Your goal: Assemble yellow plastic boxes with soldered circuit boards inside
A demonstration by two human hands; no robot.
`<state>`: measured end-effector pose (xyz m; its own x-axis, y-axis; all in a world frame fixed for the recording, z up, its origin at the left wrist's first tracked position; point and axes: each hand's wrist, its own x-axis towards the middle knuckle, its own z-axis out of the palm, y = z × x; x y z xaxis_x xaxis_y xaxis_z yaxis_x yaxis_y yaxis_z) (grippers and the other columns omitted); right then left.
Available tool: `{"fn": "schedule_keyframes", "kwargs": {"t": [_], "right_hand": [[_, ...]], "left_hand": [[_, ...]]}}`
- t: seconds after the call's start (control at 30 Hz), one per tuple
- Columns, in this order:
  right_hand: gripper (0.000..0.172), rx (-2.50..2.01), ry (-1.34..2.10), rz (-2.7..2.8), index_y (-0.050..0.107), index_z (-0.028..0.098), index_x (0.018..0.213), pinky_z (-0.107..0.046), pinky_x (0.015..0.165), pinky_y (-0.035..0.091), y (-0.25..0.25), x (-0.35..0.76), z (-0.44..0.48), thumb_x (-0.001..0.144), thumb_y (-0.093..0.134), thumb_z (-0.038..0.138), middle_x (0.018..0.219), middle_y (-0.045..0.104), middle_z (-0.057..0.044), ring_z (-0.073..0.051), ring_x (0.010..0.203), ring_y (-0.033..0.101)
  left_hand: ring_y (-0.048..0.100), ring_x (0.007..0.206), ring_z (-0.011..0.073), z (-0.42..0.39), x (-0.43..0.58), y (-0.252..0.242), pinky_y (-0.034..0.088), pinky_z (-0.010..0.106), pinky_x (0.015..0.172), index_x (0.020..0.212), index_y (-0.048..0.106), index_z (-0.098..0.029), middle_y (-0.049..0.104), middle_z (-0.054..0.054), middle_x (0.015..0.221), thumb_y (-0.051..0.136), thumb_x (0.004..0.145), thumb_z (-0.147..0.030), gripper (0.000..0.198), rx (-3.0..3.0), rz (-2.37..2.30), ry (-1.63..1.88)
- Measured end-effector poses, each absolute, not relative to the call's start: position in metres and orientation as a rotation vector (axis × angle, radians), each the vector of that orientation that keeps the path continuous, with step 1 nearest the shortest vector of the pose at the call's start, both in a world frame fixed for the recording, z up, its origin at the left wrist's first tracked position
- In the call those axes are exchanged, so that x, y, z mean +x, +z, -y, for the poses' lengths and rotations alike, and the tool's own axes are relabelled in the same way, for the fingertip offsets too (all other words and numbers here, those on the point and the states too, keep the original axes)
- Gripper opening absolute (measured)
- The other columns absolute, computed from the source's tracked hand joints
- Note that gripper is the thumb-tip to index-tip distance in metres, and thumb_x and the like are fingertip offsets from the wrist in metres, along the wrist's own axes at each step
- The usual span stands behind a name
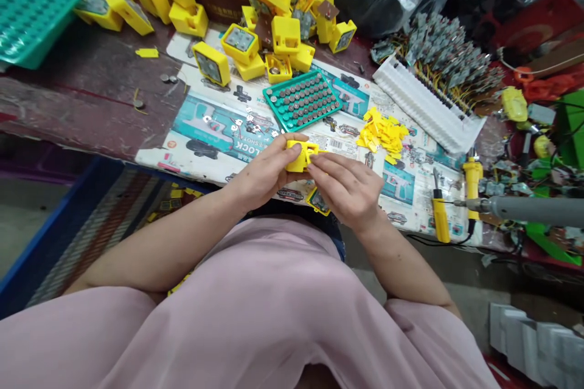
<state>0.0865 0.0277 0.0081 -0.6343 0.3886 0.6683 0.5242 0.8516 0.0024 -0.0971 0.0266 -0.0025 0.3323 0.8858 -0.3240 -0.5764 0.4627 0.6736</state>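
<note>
Near the table's front edge, my left hand [269,171] is closed around a small yellow plastic housing [297,157], thumb on its face. My right hand [349,185] meets it from the other side, its fingertips pinched together at the housing's right edge. Whether a small part sits between those fingertips is hidden. Below my right hand lies another yellow housing [318,200], partly covered. Just beyond my hands rests a green tray [278,110] with rows of button cells. Small metal pieces [249,124] are scattered left of it, and a pile of yellow plastic pieces [382,134] lies to the right.
Many yellow housings [210,64] are heaped at the back. A white rack [424,103] with wired grey parts stands at the right, near a yellow-handled screwdriver [440,219] and a soldering iron [472,182]. A grey rod [524,209] juts in from the right. A green tray [36,12] sits far left.
</note>
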Motion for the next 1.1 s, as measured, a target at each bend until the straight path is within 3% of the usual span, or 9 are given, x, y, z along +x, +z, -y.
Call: {"fn": "schedule_keyframes", "kwargs": {"t": [0.1, 0.27, 0.5, 0.73, 0.9, 1.1], "right_hand": [[0.019, -0.769, -0.315, 2.392, 0.07, 0.015, 0.109, -0.031, 0.09, 0.053, 0.01, 0.08, -0.024, 0.09, 0.066, 0.015, 0.111, 0.077, -0.007, -0.019, 0.108, 0.069], [0.011, -0.897, -0.263, 2.236, 0.073, 0.023, 0.1, -0.035, 0.088, 0.047, 0.01, 0.072, -0.023, 0.09, 0.068, 0.025, 0.101, 0.078, -0.003, -0.019, 0.098, 0.065], [0.017, -0.972, -0.082, 2.363, 0.071, 0.032, 0.108, -0.042, 0.093, 0.045, 0.006, 0.075, -0.023, 0.097, 0.058, 0.028, 0.113, 0.077, 0.0, -0.021, 0.103, 0.068], [0.014, -0.81, -0.315, 2.35, 0.066, 0.028, 0.107, -0.037, 0.085, 0.045, 0.015, 0.073, -0.019, 0.097, 0.059, 0.021, 0.114, 0.076, 0.002, -0.016, 0.104, 0.071], [0.011, -0.813, -0.583, 2.334, 0.068, 0.024, 0.099, -0.036, 0.082, 0.042, 0.018, 0.066, -0.021, 0.095, 0.059, 0.018, 0.106, 0.079, 0.001, -0.017, 0.095, 0.071], [0.013, -0.986, -0.175, 2.278, 0.07, 0.03, 0.102, -0.042, 0.093, 0.042, 0.012, 0.065, -0.023, 0.096, 0.06, 0.026, 0.111, 0.077, 0.001, -0.021, 0.105, 0.067]], "left_hand": [[0.061, 0.08, 0.0097, -0.024, -0.096, -0.004, 0.052, 0.021, 0.074, 0.104, 0.054, -0.021, 0.064, -0.002, 0.092, 0.074, 0.081, -0.035, 0.034, 0.513, -0.786, 1.019], [0.061, 0.075, 0.0082, -0.022, -0.094, -0.002, 0.052, 0.023, 0.075, 0.103, 0.054, -0.021, 0.064, -0.004, 0.088, 0.083, 0.073, -0.04, 0.046, 0.534, -0.754, 1.041], [0.061, 0.077, 0.0104, -0.023, -0.098, -0.002, 0.051, 0.021, 0.068, 0.102, 0.054, -0.021, 0.065, -0.003, 0.089, 0.084, 0.07, -0.044, 0.049, 0.604, -0.815, 1.108], [0.065, 0.088, 0.0132, -0.023, -0.097, -0.001, 0.052, 0.022, 0.073, 0.107, 0.05, -0.022, 0.067, -0.001, 0.097, 0.084, 0.069, -0.042, 0.054, 0.616, -0.827, 1.128], [0.063, 0.081, 0.0109, -0.022, -0.094, -0.001, 0.053, 0.022, 0.072, 0.107, 0.05, -0.021, 0.065, -0.003, 0.091, 0.084, 0.069, -0.043, 0.055, 0.61, -0.823, 1.138], [0.059, 0.073, 0.0075, -0.021, -0.095, 0.001, 0.05, 0.018, 0.065, 0.099, 0.053, -0.021, 0.063, -0.004, 0.086, 0.085, 0.068, -0.048, 0.053, 0.582, -0.786, 1.161]]}}
